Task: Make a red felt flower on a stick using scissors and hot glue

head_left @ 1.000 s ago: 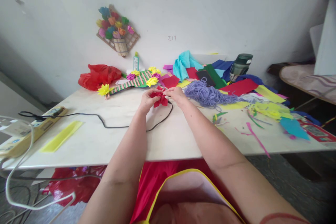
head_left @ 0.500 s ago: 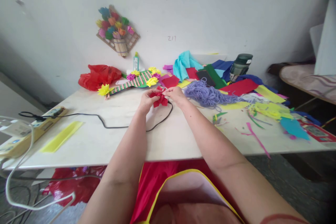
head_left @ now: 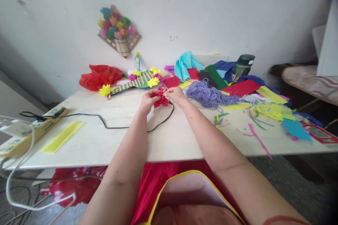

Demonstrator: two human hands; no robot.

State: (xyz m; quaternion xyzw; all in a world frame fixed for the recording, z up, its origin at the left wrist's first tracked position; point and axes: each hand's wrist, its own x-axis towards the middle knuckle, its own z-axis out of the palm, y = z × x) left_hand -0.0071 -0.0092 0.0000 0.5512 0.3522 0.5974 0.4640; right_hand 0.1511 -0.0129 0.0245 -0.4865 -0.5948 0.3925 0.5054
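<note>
A red paper flower (head_left: pixel 161 102) with spread petals is held above the table between both hands. My left hand (head_left: pixel 149 101) is closed on its left side, fingers pressed against the petals. My right hand (head_left: pixel 176 95) pinches at the flower's upper right edge; what exactly lies between those fingertips is too small to make out. A black cord (head_left: pixel 169 112) ends near the flower, its tip hidden by my right hand. Behind the hands lies a green and pink woven stick piece (head_left: pixel 132 85) trimmed with yellow and purple paper flowers.
Purple yarn (head_left: pixel 204 93), coloured paper sheets (head_left: pixel 241 88) and scraps cover the table's right side, near a dark bottle (head_left: pixel 242 67). At left are a power strip (head_left: pixel 34 133), a yellow strip (head_left: pixel 62 137) and a red plastic bag (head_left: pixel 101 76). A glue bottle (head_left: pixel 137 62) stands behind.
</note>
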